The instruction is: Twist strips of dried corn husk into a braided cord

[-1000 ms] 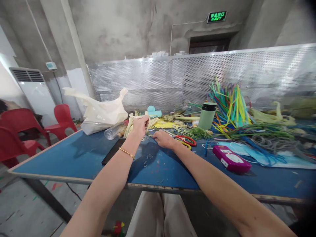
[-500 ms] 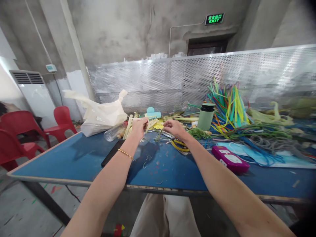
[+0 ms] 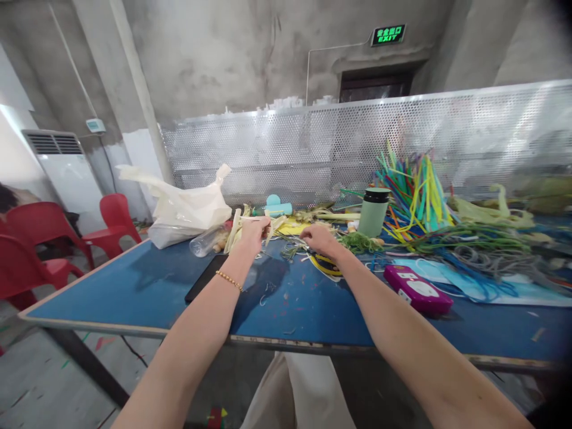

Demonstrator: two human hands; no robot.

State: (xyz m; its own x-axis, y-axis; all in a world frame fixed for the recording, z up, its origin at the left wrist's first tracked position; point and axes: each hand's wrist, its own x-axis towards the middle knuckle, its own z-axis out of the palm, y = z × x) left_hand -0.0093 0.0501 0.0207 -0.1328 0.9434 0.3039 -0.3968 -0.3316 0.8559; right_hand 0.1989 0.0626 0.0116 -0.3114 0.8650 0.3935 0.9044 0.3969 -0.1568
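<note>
My left hand (image 3: 255,232), with a beaded bracelet on its wrist, is closed in a pinch on a thin pale strip (image 3: 269,231) by its fingertips. More pale cream strips (image 3: 234,231) lie around and behind it. My right hand (image 3: 320,239) is a short way to the right, fingers curled together. What those fingers hold, if anything, is too small to make out. Just beneath it lies a coil of yellow and black strands (image 3: 325,266). Between the hands, small greenish scraps (image 3: 289,252) rest on the blue table (image 3: 268,325), with something yellow (image 3: 295,226) behind.
On the left stand a white plastic bag (image 3: 190,208), a clear bottle (image 3: 206,243) and a black flat device (image 3: 205,280). To the right are a green tumbler (image 3: 373,215), bundled coloured strips (image 3: 420,193), a purple box (image 3: 417,289) and blue masks (image 3: 473,281). A perforated metal panel (image 3: 277,149) runs behind.
My right hand has shifted slightly right, and its fingers look more curled. The left hand stays nearly in place, still pinching, with the pale strip at a different angle. The view has moved slightly.
</note>
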